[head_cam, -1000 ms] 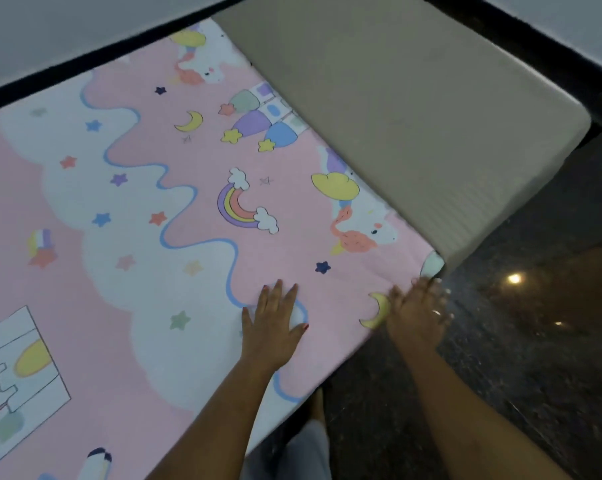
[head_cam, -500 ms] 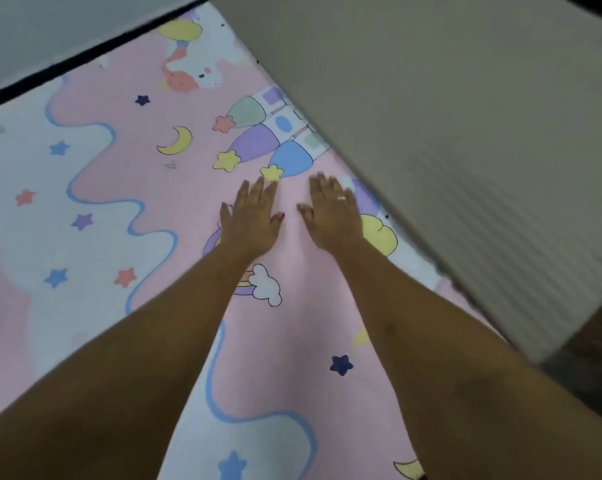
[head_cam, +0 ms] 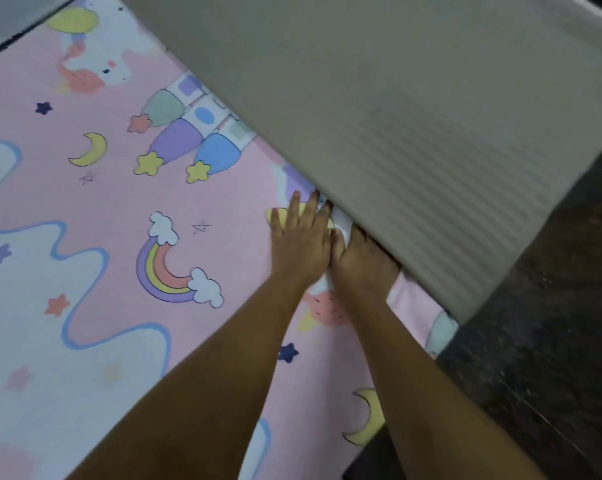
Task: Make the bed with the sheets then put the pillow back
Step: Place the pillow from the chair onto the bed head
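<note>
Shifted rightward, our left hand (head_cam: 301, 245) lies flat, fingers straight, on the sheet (head_cam: 112, 209); touching it, our right hand (head_cam: 365, 263) reaches under the beige slab (head_cam: 396, 98), fingers hidden, so we cannot tell its grip.

Pink sheet (head_cam: 244, 188), cartoon print. Its rainbow (head_cam: 168, 271) is purple-yellow-coral with white clouds at both ends. Left of rainbow: white patch (head_cam: 102, 358), wavy blue outline, pastel stars. Above rainbow: yellow crescent moon (head_cam: 90, 150), purple and blue towers (head_cam: 195, 140) with yellow stars. Right of rainbow: beige pad (head_cam: 396, 98), ribbed stripes; floor (head_cam: 552, 341) dark, speckled.
</note>
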